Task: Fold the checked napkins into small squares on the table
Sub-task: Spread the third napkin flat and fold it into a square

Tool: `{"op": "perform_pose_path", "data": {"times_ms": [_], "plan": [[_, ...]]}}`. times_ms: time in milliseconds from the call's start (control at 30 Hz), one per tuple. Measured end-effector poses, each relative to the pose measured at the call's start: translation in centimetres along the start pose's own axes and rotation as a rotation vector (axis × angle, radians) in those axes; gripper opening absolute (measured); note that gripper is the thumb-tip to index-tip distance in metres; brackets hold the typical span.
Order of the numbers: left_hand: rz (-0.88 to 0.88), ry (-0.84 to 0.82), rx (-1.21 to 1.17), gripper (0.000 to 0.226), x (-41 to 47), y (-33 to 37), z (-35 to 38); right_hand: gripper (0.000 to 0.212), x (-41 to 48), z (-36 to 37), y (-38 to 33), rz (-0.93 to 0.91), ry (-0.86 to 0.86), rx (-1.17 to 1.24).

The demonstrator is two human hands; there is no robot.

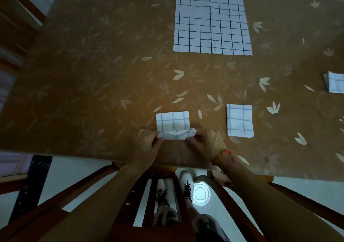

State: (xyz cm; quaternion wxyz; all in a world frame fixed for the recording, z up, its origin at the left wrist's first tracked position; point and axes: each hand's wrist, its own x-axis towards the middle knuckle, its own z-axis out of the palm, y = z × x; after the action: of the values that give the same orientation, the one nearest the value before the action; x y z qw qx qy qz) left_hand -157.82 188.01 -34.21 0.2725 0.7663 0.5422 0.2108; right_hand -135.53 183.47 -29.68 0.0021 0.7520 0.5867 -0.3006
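Head view is showing both hands working at the near edge of a partly folded checked napkin point(173, 123), which is lying on the desk point(93, 74) just in front of the person. The left hand point(147, 143) is pinching the near-left corner and the right hand point(206, 141) the near-right corner. Each grip is closing finger and thumb on the raised, slightly rolled near edge, while the rest of the cloth is lying flat.

Judging by this, the person is making one of the last folds, taking the near edge up and over toward the far edge to halve the piece into a small square. The next move is calling for both corners travelling together so the edges are meeting squarely, followed by a flat press along the crease.

A finished square point(239, 119) is lying near on the right, a second square point(336, 82) is sitting at the right border of the view, and a large spread napkin point(212, 18) is lying at the far side of the desk.
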Motion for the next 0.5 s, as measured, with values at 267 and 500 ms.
{"op": "perform_pose_path", "data": {"times_ms": [267,500], "plan": [[-0.188,-0.003,-0.189,0.006,1.6,0.3,-0.2,0.017,3.2,-0.1,-1.1,0.051,0.141,0.333],[-0.218,0.008,-0.123,0.017,2.7,0.0,-0.1,0.024,5.1,0.4,-0.8,0.126,0.068,0.421]]}}
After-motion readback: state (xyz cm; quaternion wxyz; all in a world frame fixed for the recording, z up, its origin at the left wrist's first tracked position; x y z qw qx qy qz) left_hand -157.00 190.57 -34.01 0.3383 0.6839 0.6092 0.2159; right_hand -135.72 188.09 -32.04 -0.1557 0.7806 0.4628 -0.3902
